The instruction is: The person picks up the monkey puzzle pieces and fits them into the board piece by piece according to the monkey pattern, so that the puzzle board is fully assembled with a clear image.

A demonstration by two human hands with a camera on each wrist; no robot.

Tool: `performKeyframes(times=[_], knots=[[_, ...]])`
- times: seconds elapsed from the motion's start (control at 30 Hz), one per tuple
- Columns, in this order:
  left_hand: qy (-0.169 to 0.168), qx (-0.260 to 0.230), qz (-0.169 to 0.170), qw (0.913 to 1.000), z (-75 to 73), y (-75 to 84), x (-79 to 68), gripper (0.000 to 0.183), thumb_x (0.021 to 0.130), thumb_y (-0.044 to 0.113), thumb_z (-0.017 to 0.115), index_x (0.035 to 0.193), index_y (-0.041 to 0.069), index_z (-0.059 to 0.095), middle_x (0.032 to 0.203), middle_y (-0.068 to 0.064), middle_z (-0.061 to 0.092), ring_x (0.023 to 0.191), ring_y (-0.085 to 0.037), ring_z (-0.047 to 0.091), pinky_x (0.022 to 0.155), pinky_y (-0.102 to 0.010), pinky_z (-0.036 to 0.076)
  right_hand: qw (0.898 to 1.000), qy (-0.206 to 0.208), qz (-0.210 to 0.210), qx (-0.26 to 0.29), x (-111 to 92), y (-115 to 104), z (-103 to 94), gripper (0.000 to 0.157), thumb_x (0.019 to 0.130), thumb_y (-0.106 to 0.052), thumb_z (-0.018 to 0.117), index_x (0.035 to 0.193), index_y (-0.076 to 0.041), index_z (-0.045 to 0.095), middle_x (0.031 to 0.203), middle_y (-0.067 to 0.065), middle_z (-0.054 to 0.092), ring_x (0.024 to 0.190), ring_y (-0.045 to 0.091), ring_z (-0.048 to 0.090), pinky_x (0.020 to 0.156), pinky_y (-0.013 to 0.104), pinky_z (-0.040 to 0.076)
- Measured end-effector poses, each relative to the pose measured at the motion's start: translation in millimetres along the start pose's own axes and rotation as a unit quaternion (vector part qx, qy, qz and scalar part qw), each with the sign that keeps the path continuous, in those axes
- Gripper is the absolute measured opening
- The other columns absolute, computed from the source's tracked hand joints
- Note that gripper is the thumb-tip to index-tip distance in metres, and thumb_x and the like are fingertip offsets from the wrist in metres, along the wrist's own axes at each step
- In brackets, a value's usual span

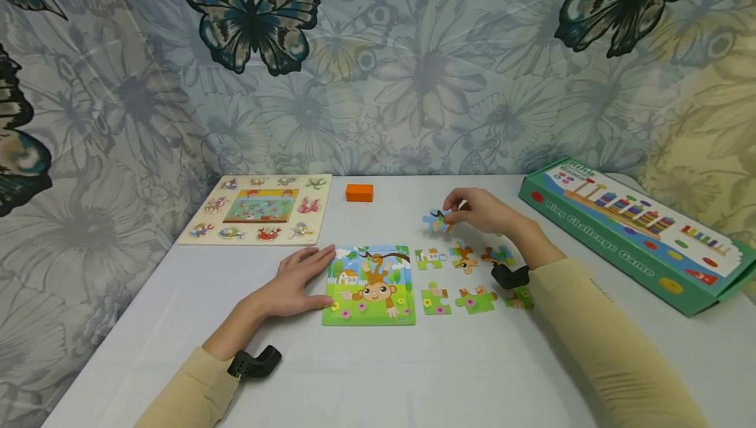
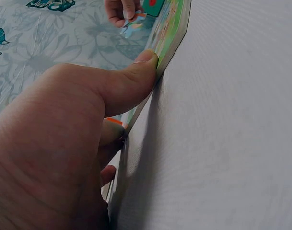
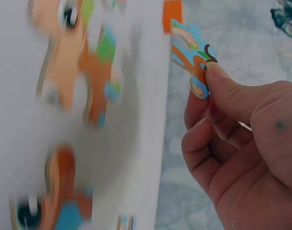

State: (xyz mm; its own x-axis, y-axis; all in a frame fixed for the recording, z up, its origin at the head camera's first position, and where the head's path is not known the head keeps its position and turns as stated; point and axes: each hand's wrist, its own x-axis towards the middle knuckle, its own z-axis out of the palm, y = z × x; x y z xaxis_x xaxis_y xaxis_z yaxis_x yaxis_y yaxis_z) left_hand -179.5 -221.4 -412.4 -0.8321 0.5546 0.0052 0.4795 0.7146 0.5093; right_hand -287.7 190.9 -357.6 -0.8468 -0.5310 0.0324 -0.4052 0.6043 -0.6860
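Note:
A square puzzle board (image 1: 369, 313) with a picture of a monkey hanging upside down lies on the table. My left hand (image 1: 298, 281) rests along its left edge, fingers fairly straight. In the left wrist view, the thumb (image 2: 134, 81) presses on the board's edge. Above the table, beyond the board's right side, my right hand (image 1: 481, 210) pinches a jigsaw piece (image 3: 193, 50) between thumb and fingers. The piece is light blue with orange and a dark curl. Below that hand, several loose jigsaw pieces (image 1: 436, 300) lie in two rows; the right wrist's black camera partly covers some.
A cream board (image 1: 189, 236) with small animal pictures lies at the back left. Near the table's back edge sits an orange block (image 1: 359, 193). A green game box (image 1: 614, 251) stands slanted at the right. Butterfly-patterned cloth (image 1: 425, 86) hangs behind the table.

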Motion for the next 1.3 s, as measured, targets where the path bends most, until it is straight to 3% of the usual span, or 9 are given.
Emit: performKeyframes(times=[0.5,0.83,1.3], knots=[[0.004,0.000,0.001,1.0000,-1.5,2.3,-1.4,0.088,0.090,0.041,0.075,0.158,0.004,0.033,0.165,-0.007,0.025,0.149,-0.037,0.016,0.112,-0.063,0.008,0.997,-0.052,-0.047,0.045,16.0,-45.3,50.8,0.009,0.099,-0.007,0.065,0.107,-0.003,0.064,0.102,0.008,0.062,0.085,0.026,0.063,0.076,0.036,0.049],[0.003,0.001,0.002,1.0000,-2.2,2.6,-1.3,0.088,0.089,0.041,0.075,0.158,0.004,0.033,0.165,-0.006,0.026,0.149,-0.037,0.017,0.112,-0.063,0.009,0.995,-0.077,-0.056,0.015,27.0,-65.7,73.7,0.003,0.099,-0.008,0.065,0.102,-0.006,0.066,0.096,0.002,0.064,0.080,0.018,0.056,0.073,0.033,0.047],[0.006,-0.002,0.004,1.0000,-1.8,2.6,-1.0,0.088,0.089,0.040,0.075,0.158,0.004,0.034,0.165,-0.006,0.026,0.148,-0.037,0.017,0.111,-0.063,0.009,0.994,-0.097,-0.048,-0.018,41.9,-75.4,92.7,0.004,0.099,-0.006,0.065,0.101,-0.004,0.067,0.094,0.001,0.065,0.082,0.017,0.054,0.077,0.030,0.047]])
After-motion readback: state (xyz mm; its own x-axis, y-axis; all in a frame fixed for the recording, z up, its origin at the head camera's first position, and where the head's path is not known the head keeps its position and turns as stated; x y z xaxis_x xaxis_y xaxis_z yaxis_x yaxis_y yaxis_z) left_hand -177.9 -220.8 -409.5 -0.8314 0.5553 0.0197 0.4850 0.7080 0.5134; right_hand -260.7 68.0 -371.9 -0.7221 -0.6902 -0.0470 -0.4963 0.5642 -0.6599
